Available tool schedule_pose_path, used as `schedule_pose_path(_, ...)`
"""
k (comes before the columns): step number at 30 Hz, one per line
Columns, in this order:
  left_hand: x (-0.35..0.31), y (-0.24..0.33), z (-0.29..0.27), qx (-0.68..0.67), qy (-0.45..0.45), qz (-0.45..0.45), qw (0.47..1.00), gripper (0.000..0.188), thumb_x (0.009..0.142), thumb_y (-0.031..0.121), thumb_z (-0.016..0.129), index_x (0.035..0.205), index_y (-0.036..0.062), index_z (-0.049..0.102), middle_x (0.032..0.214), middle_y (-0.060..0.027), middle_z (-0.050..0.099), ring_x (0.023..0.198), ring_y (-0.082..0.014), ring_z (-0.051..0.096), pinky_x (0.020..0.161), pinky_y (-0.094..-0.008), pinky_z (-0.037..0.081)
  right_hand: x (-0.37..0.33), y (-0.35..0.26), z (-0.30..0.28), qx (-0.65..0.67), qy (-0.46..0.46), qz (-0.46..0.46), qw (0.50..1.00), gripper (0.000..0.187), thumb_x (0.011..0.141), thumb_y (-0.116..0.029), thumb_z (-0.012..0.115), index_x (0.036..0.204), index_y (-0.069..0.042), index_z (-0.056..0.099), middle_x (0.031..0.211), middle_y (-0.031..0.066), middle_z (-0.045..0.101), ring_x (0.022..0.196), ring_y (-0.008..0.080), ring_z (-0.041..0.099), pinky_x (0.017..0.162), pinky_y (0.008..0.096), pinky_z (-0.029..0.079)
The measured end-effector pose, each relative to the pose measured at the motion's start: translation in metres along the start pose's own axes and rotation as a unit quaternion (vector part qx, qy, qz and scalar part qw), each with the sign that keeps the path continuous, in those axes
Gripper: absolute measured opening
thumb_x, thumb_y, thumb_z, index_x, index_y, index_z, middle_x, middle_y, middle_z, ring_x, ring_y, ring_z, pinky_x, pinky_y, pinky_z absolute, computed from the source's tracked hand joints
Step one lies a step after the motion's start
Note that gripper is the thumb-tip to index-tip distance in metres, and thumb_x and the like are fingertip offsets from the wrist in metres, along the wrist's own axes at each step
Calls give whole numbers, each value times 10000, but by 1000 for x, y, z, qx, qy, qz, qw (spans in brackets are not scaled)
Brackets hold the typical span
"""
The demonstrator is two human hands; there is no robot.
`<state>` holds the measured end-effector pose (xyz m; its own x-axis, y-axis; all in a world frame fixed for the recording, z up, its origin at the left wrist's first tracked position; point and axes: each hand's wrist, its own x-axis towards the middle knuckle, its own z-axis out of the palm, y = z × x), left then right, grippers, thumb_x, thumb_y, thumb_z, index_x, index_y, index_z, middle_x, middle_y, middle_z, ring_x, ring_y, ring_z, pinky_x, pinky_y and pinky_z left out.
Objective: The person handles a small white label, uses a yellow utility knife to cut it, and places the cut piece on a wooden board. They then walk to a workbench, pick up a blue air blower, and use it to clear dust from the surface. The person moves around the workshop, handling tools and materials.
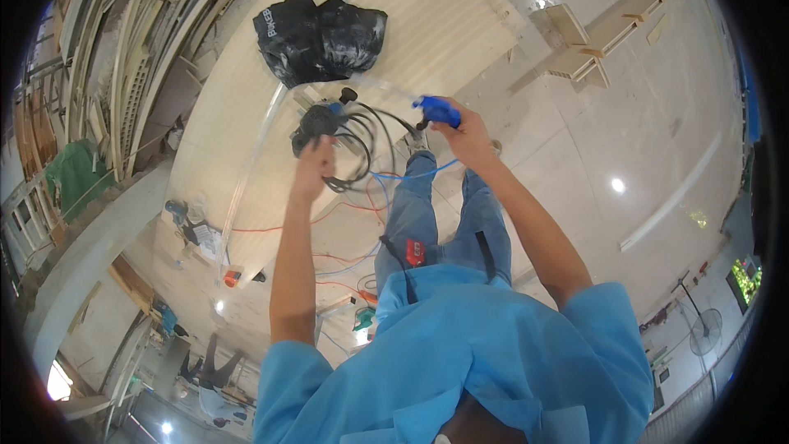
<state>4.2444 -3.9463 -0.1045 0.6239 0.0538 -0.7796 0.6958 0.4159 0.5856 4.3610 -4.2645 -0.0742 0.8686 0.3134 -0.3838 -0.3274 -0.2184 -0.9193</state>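
My right hand [468, 133] is wrapped round a blue air blow gun [437, 110], with a thin blue hose [419, 173] trailing from near it. My left hand [314, 168], smeared by motion, is at the near side of a black and blue power tool [319, 122]. Whether its fingers touch the tool cannot be made out. Beside the tool lies a coiled black cable [362, 152]. Beyond it, a dust-marked black cloth item [320, 37] rests on the pale ribbed panel [444, 20].
Long strips and boards [136, 49] are piled at the left. Orange cords [337, 205] cross the panel and floor near my legs. A pale wooden frame piece [588, 49] lies far right; a standing fan [703, 325] is at lower right. Another person [215, 386] is at lower left.
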Motion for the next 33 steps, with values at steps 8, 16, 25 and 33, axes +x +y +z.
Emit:
schedule_pose_path(8, 60, -20, -122, -32, 238, 58, 969, 281, 1033, 357, 588, 939, 98, 533, 658, 59, 393, 541, -56, 379, 490, -231, 345, -55, 7, -45, 189, -125, 347, 910, 473, 1004, -427, 554, 1316, -72, 567, 1101, 41, 664, 814, 76, 549, 567, 197, 422)
schedule_pose_path(16, 93, -3, -110, 330, 201, 109, 916, 290, 995, 228, 605, 1181, 15, 539, 807, -74, 609, 667, -167, 594, 615, -304, 490, -66, 15, -23, 76, -116, 372, 918, 544, 1038, -530, 476, 1275, -51, 579, 1011, 23, 646, 775, 66, 541, 545, 192, 399)
schedule_pose_path(25, 98, 11, -98, 674, 175, 170, 698, 576, 934, 83, 600, 1476, 179, 430, 1156, -151, 648, 1000, -376, 653, 826, -496, 519, -48, 16, 6, 11, -160, 349, 923, 507, 1055, -499, 447, 1257, -55, 584, 1032, 17, 644, 740, 71, 540, 545, 198, 404)
schedule_pose_path(33, 62, 12, -125, 709, 144, 102, 682, 693, 930, 103, 599, 1528, 359, 359, 1055, -111, 615, 941, -332, 663, 761, -477, 532, -65, 32, -2, -45, -147, 328, 932, 630, 1025, -594, 430, 1257, -34, 601, 970, 15, 641, 788, 99, 534, 651, 242, 427)
